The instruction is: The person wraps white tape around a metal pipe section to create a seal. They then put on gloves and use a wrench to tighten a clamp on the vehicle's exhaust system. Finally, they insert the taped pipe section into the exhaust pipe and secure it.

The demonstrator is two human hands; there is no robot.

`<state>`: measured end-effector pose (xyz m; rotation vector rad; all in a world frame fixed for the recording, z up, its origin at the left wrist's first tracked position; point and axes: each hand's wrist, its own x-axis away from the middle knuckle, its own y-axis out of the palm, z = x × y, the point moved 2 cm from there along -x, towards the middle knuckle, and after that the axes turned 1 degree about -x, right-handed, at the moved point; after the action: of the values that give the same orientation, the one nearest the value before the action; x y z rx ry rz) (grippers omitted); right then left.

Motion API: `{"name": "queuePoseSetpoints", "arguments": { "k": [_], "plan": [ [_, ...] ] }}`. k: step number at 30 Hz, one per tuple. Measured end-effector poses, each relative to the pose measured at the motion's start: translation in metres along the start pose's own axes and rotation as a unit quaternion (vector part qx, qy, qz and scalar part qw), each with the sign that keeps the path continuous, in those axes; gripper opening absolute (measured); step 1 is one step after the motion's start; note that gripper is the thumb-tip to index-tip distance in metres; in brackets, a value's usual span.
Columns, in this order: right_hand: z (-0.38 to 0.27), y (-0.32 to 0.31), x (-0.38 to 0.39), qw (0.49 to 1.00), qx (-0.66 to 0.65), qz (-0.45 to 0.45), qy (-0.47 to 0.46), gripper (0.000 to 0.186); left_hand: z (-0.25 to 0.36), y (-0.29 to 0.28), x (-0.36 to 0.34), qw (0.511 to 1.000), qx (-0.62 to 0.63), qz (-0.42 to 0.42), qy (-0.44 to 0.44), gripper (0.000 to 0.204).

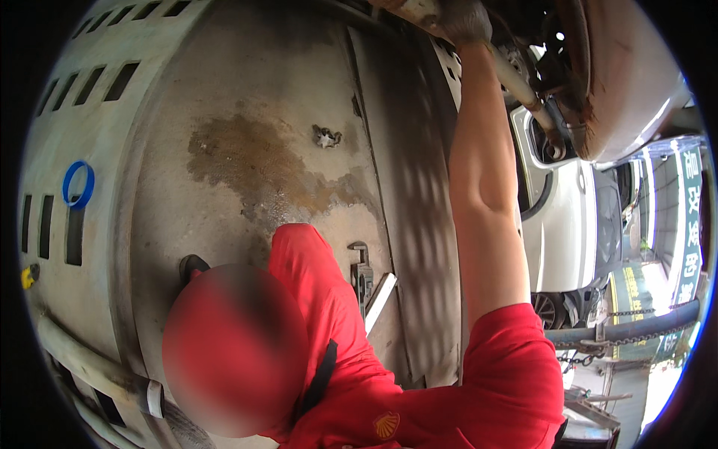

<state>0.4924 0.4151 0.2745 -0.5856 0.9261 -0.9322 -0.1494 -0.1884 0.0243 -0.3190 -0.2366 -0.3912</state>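
Note:
My right arm stretches up to the underside of a raised car (636, 82). My right hand (465, 22), in a dirty grey glove, is closed around a grimy pale rod-like part (415, 10) at the top edge; its exact kind is hard to tell, and the fingertips are hidden. A pale shaft (517, 82) runs down beside my wrist toward a rusty joint (553, 142). My left hand is out of view. On the floor beside my red-clad knee (299, 243) lie a pipe wrench (362, 273) and a white bar (381, 302).
A wet brown stain (254, 161) and a small crumpled dark-and-white piece (327, 137) are on the floor ahead. Slotted pale metal (105, 142) at left bears a blue ring (78, 185). A white vehicle (565, 232) and a chain-hung bar (636, 325) are at right.

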Motion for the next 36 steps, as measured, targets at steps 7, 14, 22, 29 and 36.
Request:
{"name": "queuePoseSetpoints", "arguments": {
  "k": [7, 14, 22, 29, 36],
  "plan": [
    [0.011, 0.006, 0.004, 1.0, 0.003, -0.023, -0.013, 0.103, 0.004, -0.006, 0.006, 1.0, -0.003, 0.019, 0.004, 0.038],
    [0.03, 0.037, -0.001, 0.987, 0.09, 0.08, -0.102, 0.108, 0.004, -0.034, 0.008, 0.998, 0.03, 0.042, 0.026, 0.038],
    [0.062, 0.059, -0.015, 0.996, -0.032, 0.072, -0.05, 0.081, 0.002, -0.055, 0.012, 0.996, 0.054, 0.069, 0.035, 0.039],
    [0.079, 0.074, -0.023, 0.956, -0.079, 0.212, -0.187, 0.058, -0.005, -0.054, 0.021, 0.993, 0.089, 0.065, 0.032, 0.034],
    [0.03, 0.06, -0.025, 0.983, -0.008, 0.159, -0.096, 0.045, 0.013, -0.037, 0.041, 0.993, 0.102, 0.052, -0.018, 0.036]
  ]
}}
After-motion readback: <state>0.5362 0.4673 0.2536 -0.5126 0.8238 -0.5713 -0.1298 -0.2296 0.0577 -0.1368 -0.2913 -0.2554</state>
